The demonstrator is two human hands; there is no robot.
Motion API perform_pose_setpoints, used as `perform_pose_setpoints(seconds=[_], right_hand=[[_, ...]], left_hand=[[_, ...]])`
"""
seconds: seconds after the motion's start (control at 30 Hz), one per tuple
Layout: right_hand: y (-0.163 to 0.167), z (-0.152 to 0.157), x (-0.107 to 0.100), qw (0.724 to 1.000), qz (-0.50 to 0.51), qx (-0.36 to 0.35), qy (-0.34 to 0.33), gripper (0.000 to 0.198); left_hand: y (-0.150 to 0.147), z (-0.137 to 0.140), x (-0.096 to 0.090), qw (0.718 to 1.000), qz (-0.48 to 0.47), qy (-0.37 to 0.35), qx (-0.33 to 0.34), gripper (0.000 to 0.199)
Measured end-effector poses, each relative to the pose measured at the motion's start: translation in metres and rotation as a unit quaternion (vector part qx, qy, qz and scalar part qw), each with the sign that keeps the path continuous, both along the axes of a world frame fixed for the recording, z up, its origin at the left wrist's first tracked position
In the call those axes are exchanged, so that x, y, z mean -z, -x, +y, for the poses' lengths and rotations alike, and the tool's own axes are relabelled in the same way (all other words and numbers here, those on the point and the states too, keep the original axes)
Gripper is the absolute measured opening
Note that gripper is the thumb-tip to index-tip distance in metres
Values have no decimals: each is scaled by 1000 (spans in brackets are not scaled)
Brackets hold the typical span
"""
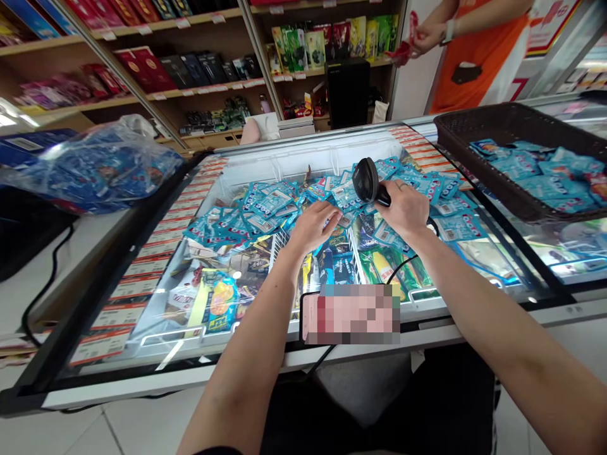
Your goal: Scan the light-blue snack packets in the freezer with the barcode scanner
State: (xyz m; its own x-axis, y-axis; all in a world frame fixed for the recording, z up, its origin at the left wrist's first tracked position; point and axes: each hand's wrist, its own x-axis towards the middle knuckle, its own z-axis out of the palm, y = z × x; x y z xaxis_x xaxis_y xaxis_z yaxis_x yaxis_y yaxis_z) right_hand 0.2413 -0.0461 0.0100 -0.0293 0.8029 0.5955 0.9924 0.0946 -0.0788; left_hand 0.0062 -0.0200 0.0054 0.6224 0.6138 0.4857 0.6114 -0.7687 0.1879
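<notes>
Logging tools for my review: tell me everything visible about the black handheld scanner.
The black scanner has a rounded, glossy head, seemingly plastic, and a handle gripped by the right hand. It is held tilted over the blue packets, head toward the far side. A black cable shows below that hand; its join is hidden.

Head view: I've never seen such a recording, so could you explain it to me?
There's no robot here, only someone working bare-handed. The single picture comes from a camera worn on the head, looking forward and down. The right hand grips a black scanner. The left hand is at the blue packets spread on a glass-topped case; whether it holds one, I can't tell. A phone sits at the near edge; a brown basket holds more packets.
</notes>
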Motion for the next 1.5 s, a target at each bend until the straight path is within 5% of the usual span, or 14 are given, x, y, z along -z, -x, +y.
perform_pose_setpoints(seconds=[0.3, 0.6, 0.87, 1.2, 1.5], right_hand=[[1, -1, -1, 1000, 0, -1, 6, 36], [3, -2, -2, 1000, 6, -15, -3, 36], [4, -1, -1, 1000, -10, -8, 0, 35], [4, -1, -2, 1000, -1, -13, -16, 36], [5, -3, -3, 999, -27, -44, -4, 39]], left_hand=[[-4, -1, -2, 995, 59, 52, -54, 51], [3, 12, 13, 971, -71, 3, -227, 63], [2, 11, 13, 977, -4, 41, -210, 61], [4, 16, 23, 934, -74, -16, -349, 70], [5, 14, 15, 930, -89, 19, -356, 63]])
